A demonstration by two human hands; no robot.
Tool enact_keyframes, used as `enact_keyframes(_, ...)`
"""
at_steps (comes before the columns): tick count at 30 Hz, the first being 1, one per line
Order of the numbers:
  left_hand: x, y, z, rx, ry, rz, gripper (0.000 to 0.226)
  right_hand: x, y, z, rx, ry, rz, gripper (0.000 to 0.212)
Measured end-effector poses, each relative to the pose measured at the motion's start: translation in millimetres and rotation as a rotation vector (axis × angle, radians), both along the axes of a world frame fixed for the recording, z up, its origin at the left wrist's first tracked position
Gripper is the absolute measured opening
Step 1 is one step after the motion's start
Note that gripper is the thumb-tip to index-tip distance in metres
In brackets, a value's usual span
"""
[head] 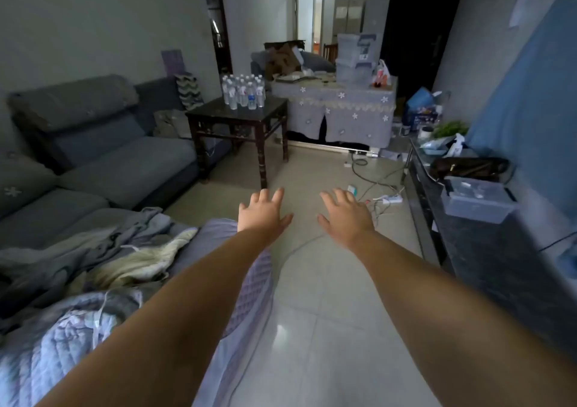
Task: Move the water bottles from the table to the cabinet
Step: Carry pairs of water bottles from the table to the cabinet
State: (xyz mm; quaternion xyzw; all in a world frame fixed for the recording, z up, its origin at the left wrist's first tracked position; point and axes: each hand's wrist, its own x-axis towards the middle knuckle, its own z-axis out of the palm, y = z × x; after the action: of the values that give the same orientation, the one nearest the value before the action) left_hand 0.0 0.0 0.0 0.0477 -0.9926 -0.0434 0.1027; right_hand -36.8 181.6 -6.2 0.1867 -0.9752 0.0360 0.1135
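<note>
Fingers (276, 195) on my left hand (262, 211) and right hand (345, 211) are spread flat, holding nothing, over the floor (312, 297). Water bottles (243, 92) stand packed together at the far edge of the dark table (218, 116), well ahead of me. I judge two risks: tripping on the cables (374, 188) trailing across the floor, and knocking neighbours over when I pull one bottle from that tight cluster.

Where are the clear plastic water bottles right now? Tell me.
In the head view, the clear plastic water bottles stand clustered on the dark wooden square table, left of centre, between the grey sofa and the cloth-covered table.
</note>
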Motion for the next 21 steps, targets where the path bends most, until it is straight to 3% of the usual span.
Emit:
enact_keyframes(8,-54.7,9.3,-45.2,-0.003,-0.128,-0.022,0.066,-61.0,3.9,-42.4,0.062,-0.116,0.006,0.055)
enact_keyframes(21,-281.6,31.5,-45.8,0.055,-0.187,0.11,0.056,-310.4,42.4,-39.7,0.191,-0.164,0.058,0.049)
